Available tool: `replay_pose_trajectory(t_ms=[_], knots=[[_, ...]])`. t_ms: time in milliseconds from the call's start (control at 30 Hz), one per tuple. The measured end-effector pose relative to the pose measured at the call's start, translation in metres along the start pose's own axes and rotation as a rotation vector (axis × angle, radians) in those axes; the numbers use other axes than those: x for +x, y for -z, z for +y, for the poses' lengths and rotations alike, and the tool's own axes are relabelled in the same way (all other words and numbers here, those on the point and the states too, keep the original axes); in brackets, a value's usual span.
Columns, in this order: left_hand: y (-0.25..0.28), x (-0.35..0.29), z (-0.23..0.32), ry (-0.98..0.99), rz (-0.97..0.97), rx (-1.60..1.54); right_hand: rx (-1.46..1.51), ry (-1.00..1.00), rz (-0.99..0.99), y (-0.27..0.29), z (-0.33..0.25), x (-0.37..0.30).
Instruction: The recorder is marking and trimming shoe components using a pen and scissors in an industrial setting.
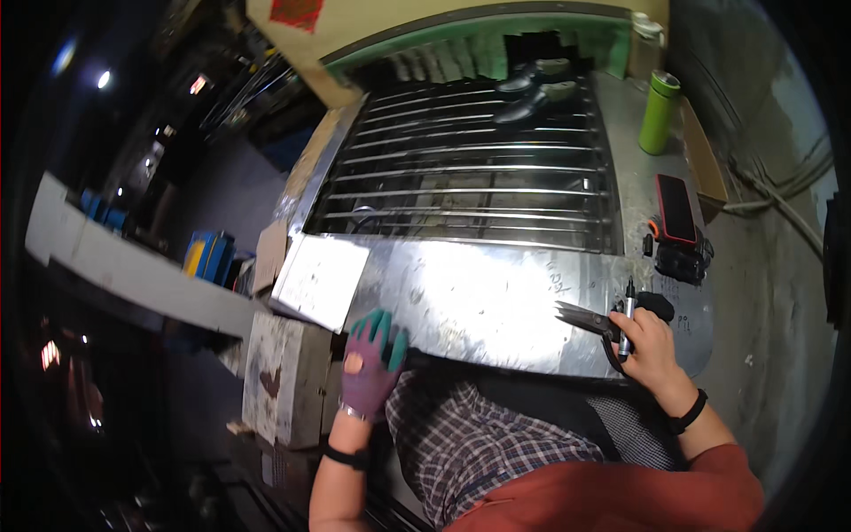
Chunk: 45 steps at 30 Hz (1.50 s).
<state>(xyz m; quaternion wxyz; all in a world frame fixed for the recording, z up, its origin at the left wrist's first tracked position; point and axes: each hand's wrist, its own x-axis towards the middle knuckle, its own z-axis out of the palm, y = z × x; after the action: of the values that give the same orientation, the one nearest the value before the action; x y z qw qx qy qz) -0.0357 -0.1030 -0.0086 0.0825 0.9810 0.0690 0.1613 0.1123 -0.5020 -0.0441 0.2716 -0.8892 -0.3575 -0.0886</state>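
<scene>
My left hand [369,363], in a purple glove with green fingertips, rests at the metal table's front edge with its fingers apart. It holds nothing, and a white sheet of paper [324,280] lies just beyond it. Bare and closed, my right hand [653,352] is at the front right of the table. Its fingers are on the dark handles of a pair of scissors [582,316], whose blades point left. A marker pen [628,316] lies across those fingers, roughly upright in the view; whether it is gripped too is unclear.
Beyond the bare metal tabletop [470,293] is a rack of metal bars [470,168], with dark shoes [532,102] at its far right. A green bottle [659,113] and a red-edged phone [675,209] stand and lie along the right side. A worn box [285,377] sits at left.
</scene>
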Motion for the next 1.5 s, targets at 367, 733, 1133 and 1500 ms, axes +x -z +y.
replay_pose_trajectory(t_ms=[367, 733, 1133, 1500], knots=[[-0.170, 0.348, 0.047, -0.240, -0.121, 0.124, 0.119, -0.075, -0.010, -0.008, 0.053, -0.015], [-0.245, 0.484, 0.104, -0.013, -0.266, 0.227, 0.188, -0.119, -0.122, -0.001, 0.059, -0.009], [-0.105, 0.252, 0.072, -0.235, 0.054, 0.210, 0.128, -0.104, 0.069, -0.008, 0.049, 0.000], [-0.006, -0.113, 0.096, 0.910, -0.194, -0.926, 0.284, 0.100, 0.027, -0.012, 0.013, -0.009]])
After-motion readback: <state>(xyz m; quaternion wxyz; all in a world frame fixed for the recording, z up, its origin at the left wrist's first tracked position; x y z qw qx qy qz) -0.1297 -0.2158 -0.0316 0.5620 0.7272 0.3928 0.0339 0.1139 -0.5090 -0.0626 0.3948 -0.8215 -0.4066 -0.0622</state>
